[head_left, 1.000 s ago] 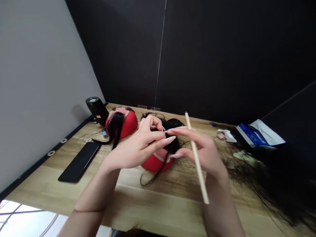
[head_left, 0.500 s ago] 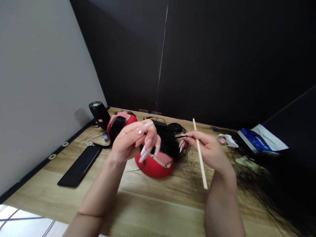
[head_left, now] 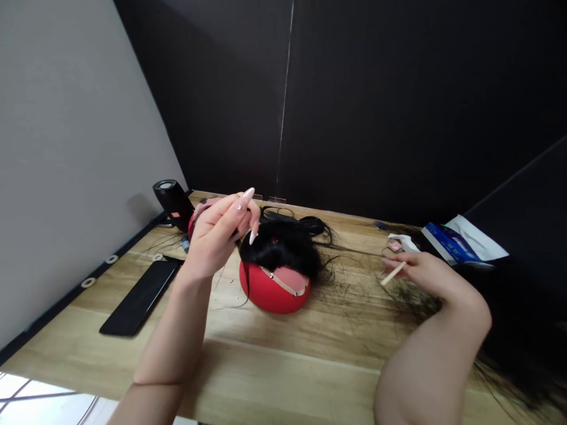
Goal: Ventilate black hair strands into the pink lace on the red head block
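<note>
A red dome (head_left: 274, 292) with a pink cap and a pinned pale band stands mid-table, black hair (head_left: 283, 248) spread over its top. Just left of that hair, my left hand (head_left: 225, 230) is raised with fingers pinched together; what they hold, if anything, is too small to name. Off to the right, my right hand (head_left: 416, 268) is closed round a pale wooden stick (head_left: 393, 274). Thin dark strands run from its fingertips toward the hair on the dome.
A black phone (head_left: 139, 298) lies at the left, below a black cylindrical speaker (head_left: 173, 203). Another red and pink dome is partly behind my left hand. A blue and white packet (head_left: 460, 242), crumpled white tissue (head_left: 405, 241) and a dark hair pile (head_left: 522, 342) are at the right.
My right hand has moved far right with the stick, which now tilts differently. My left hand has shifted up and left, its fingers drawn closer together. More of the dome's hair shows.
</note>
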`<state>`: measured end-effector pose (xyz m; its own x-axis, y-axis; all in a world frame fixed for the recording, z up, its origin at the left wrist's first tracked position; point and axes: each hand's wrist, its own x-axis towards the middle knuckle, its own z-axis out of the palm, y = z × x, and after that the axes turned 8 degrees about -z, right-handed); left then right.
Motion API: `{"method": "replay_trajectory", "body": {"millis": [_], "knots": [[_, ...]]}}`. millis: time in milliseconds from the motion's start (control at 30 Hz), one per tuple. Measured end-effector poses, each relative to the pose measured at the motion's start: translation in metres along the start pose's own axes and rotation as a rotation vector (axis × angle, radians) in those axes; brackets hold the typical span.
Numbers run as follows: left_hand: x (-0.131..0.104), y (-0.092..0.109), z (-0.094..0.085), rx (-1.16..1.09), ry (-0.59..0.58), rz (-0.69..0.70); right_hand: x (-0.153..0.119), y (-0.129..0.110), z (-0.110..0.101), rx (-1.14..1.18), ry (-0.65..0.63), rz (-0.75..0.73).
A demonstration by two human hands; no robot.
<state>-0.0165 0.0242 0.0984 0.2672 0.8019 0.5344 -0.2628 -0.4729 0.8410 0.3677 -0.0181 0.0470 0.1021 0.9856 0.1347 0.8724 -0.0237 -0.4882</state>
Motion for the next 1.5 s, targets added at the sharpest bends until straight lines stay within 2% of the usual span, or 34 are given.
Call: {"method": "replay_trajectory", "body": {"millis": [100,200,233,300,400,467,567,633,733,833,967,1133,1233,1300,1400,1500], "knots": [[-0.002,-0.003,0.001,0.108,-0.071,0.001,-0.007,-0.003,-0.006,-0.119,0.075,0.118],[-0.003,-0.006,0.006,0.226,-0.096,0.043,-0.016,-0.041,-0.01,0.097,0.271,0.01],[-0.003,-0.007,0.009,0.248,-0.103,0.052,-0.019,-0.058,-0.009,0.237,0.269,-0.057],[-0.003,-0.009,0.014,0.272,-0.13,0.059,-0.021,-0.095,0.0,0.499,0.203,-0.168],[-0.003,-0.013,0.022,0.261,-0.178,0.07,-0.021,-0.141,0.025,0.87,0.021,-0.257],[-0.004,-0.015,0.026,0.225,-0.192,0.081,-0.019,-0.161,0.042,1.013,-0.118,-0.286],[-0.006,-0.019,0.028,0.139,-0.209,0.054,-0.017,-0.172,0.055,1.123,-0.171,-0.302],[-0.007,-0.021,0.029,0.076,-0.21,0.008,-0.016,-0.171,0.056,1.146,-0.172,-0.321],[-0.009,-0.022,0.031,0.005,-0.208,-0.053,-0.014,-0.163,0.052,1.063,-0.144,-0.337],[-0.009,-0.022,0.03,-0.128,-0.214,-0.113,-0.009,-0.149,0.047,0.965,-0.003,-0.291],[-0.006,-0.016,0.022,-0.221,-0.128,-0.113,-0.006,-0.128,0.031,0.951,0.169,-0.244],[0.001,-0.004,0.009,-0.107,-0.02,-0.044,-0.01,-0.103,0.009,0.806,0.405,-0.145],[0.003,-0.001,0.0,-0.076,0.066,0.038,-0.012,-0.083,-0.001,0.757,0.483,-0.054],[0.004,-0.001,-0.006,-0.03,0.113,0.065,-0.014,-0.068,-0.007,0.752,0.483,-0.025],[0.004,-0.001,-0.013,0.188,0.187,0.066,-0.017,-0.048,-0.015,0.718,0.439,0.015],[0.005,-0.003,-0.014,0.423,0.206,0.068,-0.015,-0.038,-0.018,0.64,0.373,0.182]]}}
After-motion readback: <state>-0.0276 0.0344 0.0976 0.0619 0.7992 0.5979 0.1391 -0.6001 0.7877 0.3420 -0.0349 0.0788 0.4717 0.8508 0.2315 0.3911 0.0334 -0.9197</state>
